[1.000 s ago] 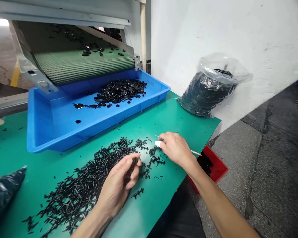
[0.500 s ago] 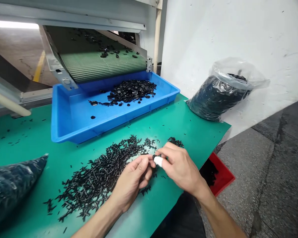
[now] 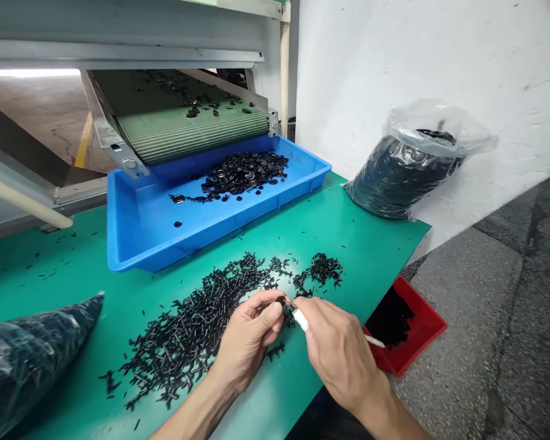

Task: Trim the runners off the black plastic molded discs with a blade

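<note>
- Left hand (image 3: 245, 342) pinches a small black piece (image 3: 281, 300) between thumb and forefinger, above the green table (image 3: 362, 229).
- Right hand (image 3: 341, 342), one finger wrapped in white, grips a thin pale stick (image 3: 374, 341), fingertips close to that piece.
- Loose black bits (image 3: 197, 324) are heaped under and beyond the hands.
- Farther back, a blue tray (image 3: 215, 229) sits below a green conveyor belt (image 3: 197, 131).

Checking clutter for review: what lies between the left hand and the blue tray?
Between the left hand and the blue tray, the head view shows a heap of black pieces on the green tabletop.
</note>
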The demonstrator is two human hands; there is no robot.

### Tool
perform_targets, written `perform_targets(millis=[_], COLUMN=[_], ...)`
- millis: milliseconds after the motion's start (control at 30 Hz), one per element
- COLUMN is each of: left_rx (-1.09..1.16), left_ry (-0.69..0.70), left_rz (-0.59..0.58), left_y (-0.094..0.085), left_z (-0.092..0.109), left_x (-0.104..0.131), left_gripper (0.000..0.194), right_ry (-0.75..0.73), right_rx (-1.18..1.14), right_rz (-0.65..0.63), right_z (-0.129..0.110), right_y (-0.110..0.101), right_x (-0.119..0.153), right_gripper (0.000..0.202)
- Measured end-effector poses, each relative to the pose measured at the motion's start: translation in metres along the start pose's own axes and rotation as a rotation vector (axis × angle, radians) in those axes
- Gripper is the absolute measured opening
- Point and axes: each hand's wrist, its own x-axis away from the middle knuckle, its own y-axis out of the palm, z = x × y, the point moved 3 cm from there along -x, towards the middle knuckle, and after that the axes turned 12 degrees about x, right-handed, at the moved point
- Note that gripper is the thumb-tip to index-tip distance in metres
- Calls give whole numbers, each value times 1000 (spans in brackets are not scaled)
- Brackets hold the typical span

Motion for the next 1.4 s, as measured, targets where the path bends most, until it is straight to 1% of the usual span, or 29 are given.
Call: perform_targets(millis=[100,267,333,433,500,633,667,733,800,867,933,1033,1100,1167,1267,1333,1400], left_rx=[-19,-75,-137,-307,-430,-625,-655,-668,-615,-489,-318,-84,3,44,54,65,97], left_ry=[11,25,42,80,127,239,240,197,139,96,60,10,-9,-19,-40,-51,-61], left_rz=[18,49,63,53,28,-39,-54,-59,-34,-9,11,56,88,96,53,35,51], left_y=[1,1,-1,-3,-2,5,6,5,1,-2,-2,2,5,6,5,5,4], left_z=[0,0,1,3,8,19,20,19,16,13,11,13,16,17,18,18,19], left_x=[0,2,3,5,6,8,7,6,3,1,-1,-3,-3,-3,-4,-4,-4], left_gripper=[34,34,34,32,27,17,17,20,26,29,29,29,30,28,24,22,22], right_ry=[-26,-11,-12,-1,35,82,83,117,174,219,223,192,156,126,82,46,18], right_rx=[76,132,136,103,42,-151,-193,-221,-182,-104,-29,80,152,234,325,309,225], right_rz=[33,14,14,16,-32,-252,-290,-309,-284,-253,-224,-160,-154,-186,-248,-273,-271], right_z=[-5,-8,-9,-9,-5,6,9,17,27,38,48,58,58,53,41,35,35], right_y=[4,3,3,5,7,10,10,8,4,1,-3,-8,-10,-9,-6,-3,-3], right_x=[1,-2,-2,-1,-3,-12,-14,-19,-23,-27,-32,-41,-48,-53,-54,-50,-45], right_gripper=[25,25,24,24,22,21,21,21,22,23,23,24,25,26,24,24,27])
